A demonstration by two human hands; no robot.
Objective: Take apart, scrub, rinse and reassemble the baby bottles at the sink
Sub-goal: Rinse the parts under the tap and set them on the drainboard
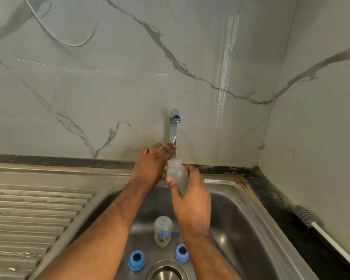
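My right hand [190, 196] grips a cloudy, open baby bottle [177, 174], held upright with its mouth just below the chrome tap [175, 126]. My left hand [153, 162] reaches to the tap's base, its fingers stretched out and the fingertips touching the lower stem. A second clear bottle [163, 231] with a printed picture lies in the steel sink [240, 209]. Two blue screw rings sit on the sink floor, one at the left [136, 260] and one at the right [182, 253], either side of the drain [167, 270].
A ribbed steel draining board [34, 215] lies to the left of the basin. A bottle brush [311, 218] with a white handle lies on the dark counter [275, 199] at the right. Marble-patterned walls close the back and right side.
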